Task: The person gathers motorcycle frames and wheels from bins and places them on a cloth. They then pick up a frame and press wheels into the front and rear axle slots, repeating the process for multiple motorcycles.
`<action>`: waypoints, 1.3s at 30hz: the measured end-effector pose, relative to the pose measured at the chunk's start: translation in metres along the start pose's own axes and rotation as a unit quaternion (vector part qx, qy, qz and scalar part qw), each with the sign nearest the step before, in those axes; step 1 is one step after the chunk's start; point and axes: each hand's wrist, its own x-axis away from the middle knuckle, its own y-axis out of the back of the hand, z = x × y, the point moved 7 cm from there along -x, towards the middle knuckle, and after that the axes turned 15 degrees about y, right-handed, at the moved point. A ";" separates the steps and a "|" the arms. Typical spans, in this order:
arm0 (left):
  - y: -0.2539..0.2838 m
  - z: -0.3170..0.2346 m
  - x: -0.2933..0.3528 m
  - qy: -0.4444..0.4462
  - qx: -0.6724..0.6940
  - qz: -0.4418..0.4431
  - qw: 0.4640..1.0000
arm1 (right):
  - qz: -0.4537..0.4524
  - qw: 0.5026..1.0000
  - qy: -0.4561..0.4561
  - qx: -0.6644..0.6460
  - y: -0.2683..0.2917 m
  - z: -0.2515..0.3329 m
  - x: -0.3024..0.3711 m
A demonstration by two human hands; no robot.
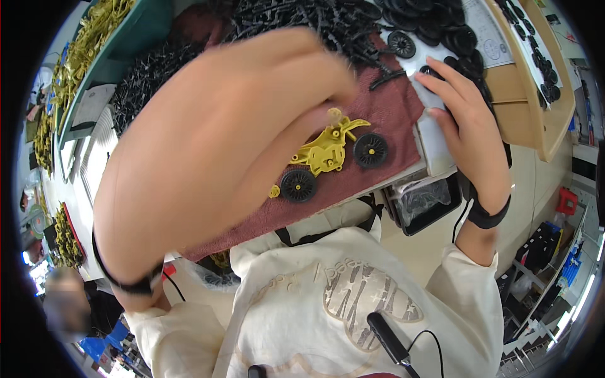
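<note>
My left hand [296, 72] reaches across from the left, close to the camera and smeared by motion. Its fingers point down and are mostly hidden. Below it, on a dark red cloth [397, 129], lies a yellow toy motorcycle body [328, 150] with a black front wheel [370, 150] and a black rear wheel [298, 185]; my arm covers part of the body. On the right, my right hand [466, 110] has its fingers stretched apart over a white surface, fingertips at a small black wheel [431, 72]. Another loose black wheel [401, 44] lies just beyond.
Thin black plastic parts [283, 22] are heaped at the far side. Black wheels [435, 22] pile up at the far right beside a wooden tray [535, 120]. A green bin [142, 28] stands far left, near yellow parts [88, 47]. A black tray [428, 205] sits below the table edge.
</note>
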 end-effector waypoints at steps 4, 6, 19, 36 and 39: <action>-0.037 0.005 -0.086 -0.120 -0.039 -0.067 0.990 | -0.018 0.999 -0.026 0.009 0.009 0.003 -0.001; -0.069 0.009 -0.120 -0.109 -0.097 -0.093 0.985 | -0.021 1.000 -0.012 0.015 0.008 0.001 -0.002; -0.059 0.000 -0.123 -0.084 -0.032 -0.150 0.985 | -0.128 0.988 -0.032 -0.080 0.046 0.007 0.022; -0.044 0.048 0.176 0.308 0.073 -0.180 0.931 | -0.055 0.940 0.143 -0.306 -0.030 0.142 -0.048; -0.050 0.056 0.188 0.310 0.043 -0.213 0.926 | -0.037 0.951 0.162 -0.260 -0.039 0.158 -0.056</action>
